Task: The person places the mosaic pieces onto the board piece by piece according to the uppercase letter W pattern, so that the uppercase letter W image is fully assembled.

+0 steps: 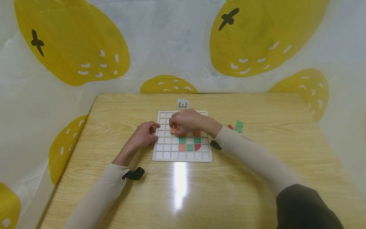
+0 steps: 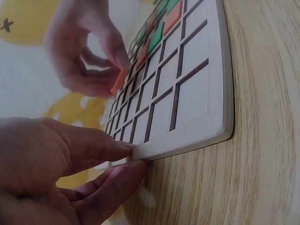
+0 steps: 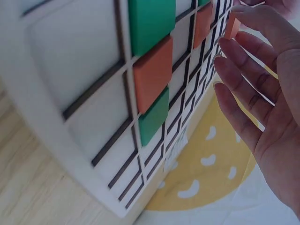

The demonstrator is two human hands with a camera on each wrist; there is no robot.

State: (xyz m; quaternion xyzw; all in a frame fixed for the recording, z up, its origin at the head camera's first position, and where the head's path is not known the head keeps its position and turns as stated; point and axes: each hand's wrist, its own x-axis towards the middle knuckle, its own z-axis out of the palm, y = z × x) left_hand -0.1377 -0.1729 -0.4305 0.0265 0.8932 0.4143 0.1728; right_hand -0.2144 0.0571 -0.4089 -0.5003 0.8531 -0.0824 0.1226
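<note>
Hanging behind the grid board [image 1: 167, 155] and along its left, a white backdrop [image 1: 171, 38] is printed with big yellow fruit shapes. A wood-grained table [image 1: 243, 190] is spread beneath the board, and a streak of light is reflected in its surface in front of the board. From the near side, two arms in cream sleeves are reached toward the board, one from its left and one from its right; a black curved piece [image 1: 135, 174] is worn at the left wrist, in front of the board's left corner. At the board's left edge, the rim is lightly pinched by the left hand [image 1: 144, 135], its fingers bent and only slightly parted. Over the board, left of its middle, an orange tile [image 1: 173, 130] is pinched between thumb and forefinger of the right hand [image 1: 187, 121], the other fingers being held loosely apart; the tile is tilted, and whether the board is touched by it cannot be told. Just behind the board, a small card [image 1: 183, 104] marked with a brownish figure on a grid is laid. In the board's cells, green, orange and red pieces are set, among them a red rounded piece [image 1: 197, 147] toward the front right. To the board's right, loose green squares [image 1: 240, 124] and a red piece [image 1: 230, 127] are scattered, partly hidden by the sleeve.
</note>
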